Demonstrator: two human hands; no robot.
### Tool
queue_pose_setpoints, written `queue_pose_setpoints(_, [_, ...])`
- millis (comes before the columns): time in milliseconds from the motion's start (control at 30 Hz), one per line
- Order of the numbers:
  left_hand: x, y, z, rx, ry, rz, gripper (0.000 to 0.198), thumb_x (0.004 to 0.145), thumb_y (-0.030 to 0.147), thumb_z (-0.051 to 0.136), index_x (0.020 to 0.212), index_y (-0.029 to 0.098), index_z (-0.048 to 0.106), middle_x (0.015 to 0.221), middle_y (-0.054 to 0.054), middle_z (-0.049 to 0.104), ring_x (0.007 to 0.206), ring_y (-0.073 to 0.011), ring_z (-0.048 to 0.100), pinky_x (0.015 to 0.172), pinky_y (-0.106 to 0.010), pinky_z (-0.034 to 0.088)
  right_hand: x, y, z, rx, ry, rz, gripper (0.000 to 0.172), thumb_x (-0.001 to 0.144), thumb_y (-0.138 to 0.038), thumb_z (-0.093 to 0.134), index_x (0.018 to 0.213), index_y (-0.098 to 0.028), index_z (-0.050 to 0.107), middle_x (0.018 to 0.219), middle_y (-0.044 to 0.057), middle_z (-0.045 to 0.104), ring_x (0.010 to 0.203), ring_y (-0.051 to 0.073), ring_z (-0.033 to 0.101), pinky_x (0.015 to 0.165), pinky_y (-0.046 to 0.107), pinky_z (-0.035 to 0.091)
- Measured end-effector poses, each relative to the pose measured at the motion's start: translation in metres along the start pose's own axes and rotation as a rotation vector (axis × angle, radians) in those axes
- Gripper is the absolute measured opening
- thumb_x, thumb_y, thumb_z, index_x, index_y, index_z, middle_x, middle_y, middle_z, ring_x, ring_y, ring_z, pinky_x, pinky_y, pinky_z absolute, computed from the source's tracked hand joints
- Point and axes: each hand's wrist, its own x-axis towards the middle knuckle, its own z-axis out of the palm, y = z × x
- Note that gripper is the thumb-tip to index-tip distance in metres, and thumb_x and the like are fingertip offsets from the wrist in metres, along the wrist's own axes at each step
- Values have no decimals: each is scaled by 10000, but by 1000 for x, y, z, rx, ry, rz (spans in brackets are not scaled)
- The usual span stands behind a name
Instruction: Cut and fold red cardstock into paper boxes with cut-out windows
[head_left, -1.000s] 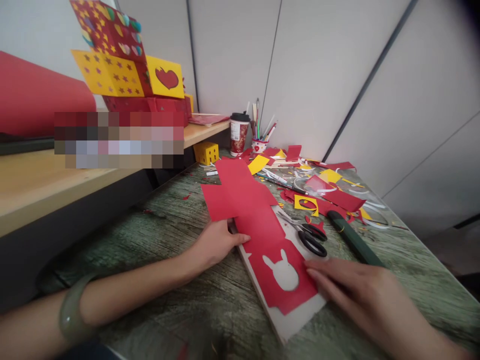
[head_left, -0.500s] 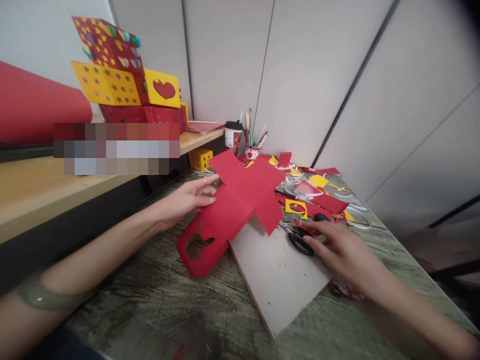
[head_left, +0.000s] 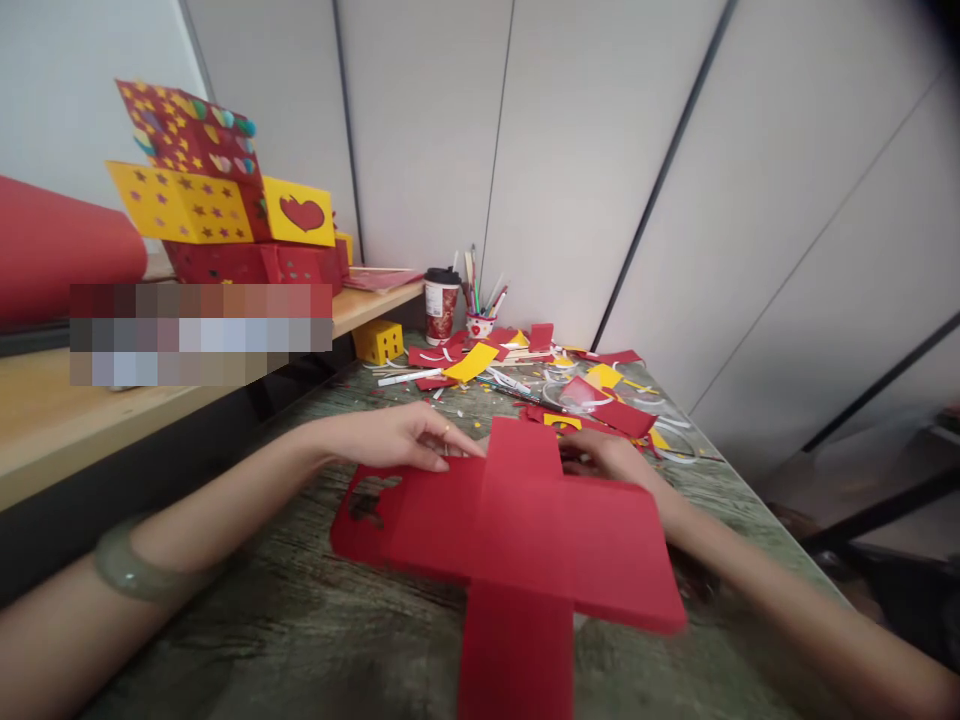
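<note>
A red paper cutout (head_left: 525,530), cross-shaped with folded flaps, spreads before me, its lower arm running out of the view. The end of its left arm has a shaped opening cut through. My left hand (head_left: 412,440) grips the cutout's upper left edge between thumb and fingers. Behind the upper right corner is my right hand (head_left: 611,460), its fingers curled and partly hidden by the paper. Something dark shows between those fingers, too covered to make out. The scissors and most of the pale board are out of sight behind the cutout.
Red and yellow paper scraps (head_left: 622,415) and white strips litter the far table, with a white pen (head_left: 410,378). A lidded cup (head_left: 441,308) and a pen pot (head_left: 480,325) stand behind. Decorated boxes (head_left: 217,205) are stacked on the left shelf (head_left: 45,445).
The red cutout has come lower and nearer, turned, and now covers most of the board and the scissors. My left hand moved with it. My right hand is now partly behind the paper.
</note>
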Motion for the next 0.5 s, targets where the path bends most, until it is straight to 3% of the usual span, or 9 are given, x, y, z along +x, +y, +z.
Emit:
queue_pose_setpoints(133, [22,-5,7,145,26,-44,404,718,129,509,1111,197,571,942,-7,642,799,-142,558,672,-207,394,9,27,-26,-96,76,155,238,803,-249,437,933,-185,627,956,69,675,846,199,617,728,301,457])
queue_pose_setpoints(167, [26,-8,8,151,50,-58,403,702,130,519,1097,175,580,862,-6,646,729,-130,550,624,-198,384,6,35,-34,-130,89,209,253,816,-291,419,915,-184,627,899,73,684,777,201,625,669,306,459])
queue_pose_setpoints(267, [37,-20,11,126,80,-67,389,671,150,551,1057,165,605,719,8,624,610,-105,513,546,-186,358,-13,54,-51,-236,2,331,415,789,-500,396,621,-194,621,529,55,629,495,219,582,446,309,386])
queue_pose_setpoints(367, [47,-28,13,87,113,-30,374,656,180,585,1028,196,620,734,5,632,624,-109,521,561,-196,376,-36,66,-45,-296,-104,366,473,680,-634,452,542,-206,595,492,52,604,445,240,568,377,290,332])
queue_pose_setpoints(500, [58,-31,19,69,169,18,357,626,187,623,983,194,641,753,-9,641,670,-126,540,610,-221,399,-51,67,-24,-231,-215,267,388,689,-559,515,512,-217,555,461,14,584,419,186,548,401,286,359])
